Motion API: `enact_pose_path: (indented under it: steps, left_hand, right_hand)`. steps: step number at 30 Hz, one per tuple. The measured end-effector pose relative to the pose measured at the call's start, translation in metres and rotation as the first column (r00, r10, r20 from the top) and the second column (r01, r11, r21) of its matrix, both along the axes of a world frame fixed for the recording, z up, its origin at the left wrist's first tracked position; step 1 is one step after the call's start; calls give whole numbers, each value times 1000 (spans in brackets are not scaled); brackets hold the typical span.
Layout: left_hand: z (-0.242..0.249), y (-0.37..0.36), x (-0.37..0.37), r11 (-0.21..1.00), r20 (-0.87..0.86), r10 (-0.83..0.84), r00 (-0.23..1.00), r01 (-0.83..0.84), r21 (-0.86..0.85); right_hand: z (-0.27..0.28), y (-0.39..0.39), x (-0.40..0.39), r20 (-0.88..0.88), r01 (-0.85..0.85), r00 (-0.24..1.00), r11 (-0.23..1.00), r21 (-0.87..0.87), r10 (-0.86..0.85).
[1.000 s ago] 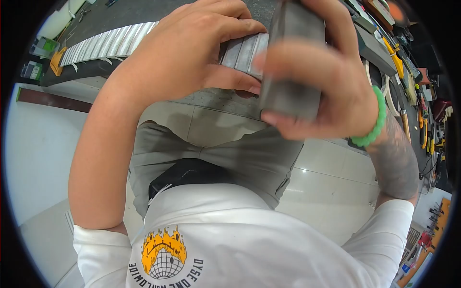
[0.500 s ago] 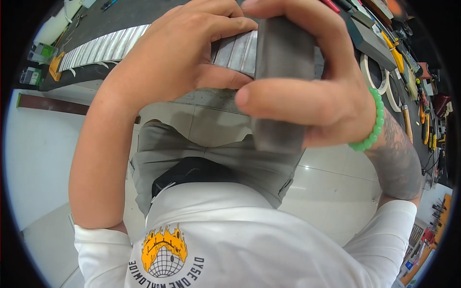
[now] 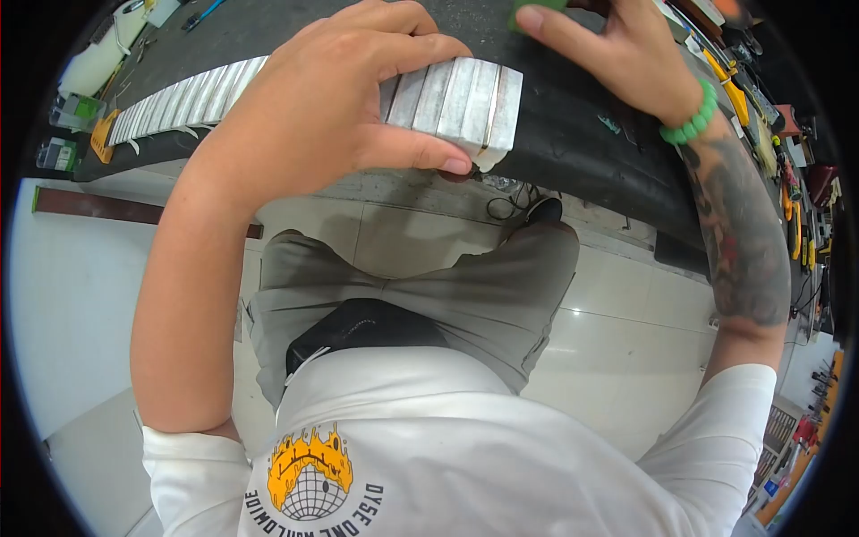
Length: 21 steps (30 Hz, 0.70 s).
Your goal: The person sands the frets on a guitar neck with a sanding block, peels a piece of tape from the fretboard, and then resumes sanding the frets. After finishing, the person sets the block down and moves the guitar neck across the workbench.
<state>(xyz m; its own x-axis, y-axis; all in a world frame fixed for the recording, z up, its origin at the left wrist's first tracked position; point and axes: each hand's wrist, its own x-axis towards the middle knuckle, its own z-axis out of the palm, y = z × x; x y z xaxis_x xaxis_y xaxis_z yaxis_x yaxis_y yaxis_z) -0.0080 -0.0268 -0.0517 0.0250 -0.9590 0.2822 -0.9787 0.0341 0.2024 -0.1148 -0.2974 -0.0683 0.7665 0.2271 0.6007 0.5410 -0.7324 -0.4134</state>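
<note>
Left hand (image 3: 331,107) clasped over a long, silvery-white bar crossed by thin dark lines (image 3: 470,98), the thumb along its near side and the fingers across the top. The bar lies along the near edge of a black-topped workbench (image 3: 573,116); its blocky end projects to the right of the grip, and a banded length shows to the left of the hand, reaching a small yellow end piece (image 3: 105,136).

Right hand (image 3: 640,63) apart from the bar, at the upper edge of the view, its thumb against a green, flat-faced object (image 3: 537,12) that is largely cut off; whether the fingers close around this object cannot be told. The right wrist bears 1 bracelet of round green beads (image 3: 693,116). Right of this wrist lies a yellow-handled tool (image 3: 727,89).
</note>
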Motion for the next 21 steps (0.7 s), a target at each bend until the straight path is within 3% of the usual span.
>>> enact_pose_path:
  steps: [1, 3, 5, 7, 8, 9, 11, 13, 14, 15, 16, 17, 19, 20, 21]
  left_hand:
    - [5, 0, -5, 1000, -27, 14, 1000, -14, 12]
    - [1, 0, -5, 999, -65, 24, 998, -21, 36]
    - [-11, -2, 7, 999, -105, -25, 994, 21, -30]
    - [-7, -2, 4, 1000, -95, -17, 995, 16, -11]
    - [-6, -2, 3, 1000, -86, -4, 996, 5, 5]
    - [-8, -2, 6, 1000, -86, -4, 996, 4, 6]
    - [-13, -1, 12, 970, -18, -192, 981, 187, -155]
    - [-13, 0, 11, 986, -88, -133, 987, 123, -115]
    - [-13, -1, 10, 995, -151, -77, 985, 67, -72]
    - [-13, -2, 8, 995, -150, -83, 985, 73, -72]
    - [-15, -2, 7, 994, -107, -87, 991, 79, -72]
    - [-14, -3, 9, 994, -57, -85, 995, 80, -77]
    - [5, -1, -7, 1000, -100, 3, 995, -2, 10]
    - [11, 0, -13, 992, -135, 86, 987, -72, 105]
    - [5, 1, -10, 992, -138, 84, 987, -70, 107]
  right_hand:
    - [4, 4, 2, -2, -6, 1000, 1000, 1, 6]
    - [4, 13, 3, 176, -120, 973, 979, -165, 149]
    - [4, 22, -5, 73, -114, 990, 990, -85, 121]
    - [11, 36, -16, 54, -70, 995, 966, -250, 86]
    - [12, 48, -16, 224, -130, 958, 968, -216, 179]
    - [8, 53, -21, 225, -131, 958, 968, -215, 180]
    - [-10, 59, -25, 362, -92, 889, 883, -459, 281]
    - [-21, 69, -5, 446, -218, 853, 962, -165, 270]
    - [0, 55, -16, 377, -82, 884, 887, -455, 275]
    - [31, 50, -27, 312, 42, 915, 709, -704, 256]
    - [15, 44, -26, 226, 20, 967, 850, -527, 117]
    - [16, 46, -25, 231, 24, 966, 847, -531, 117]
    - [18, 59, -21, 273, -280, 822, 772, -571, 500]
    - [-9, 34, -2, 228, -380, 833, 821, -426, 504]
    - [-8, 29, -1, 357, -12, 905, 854, -521, 230]
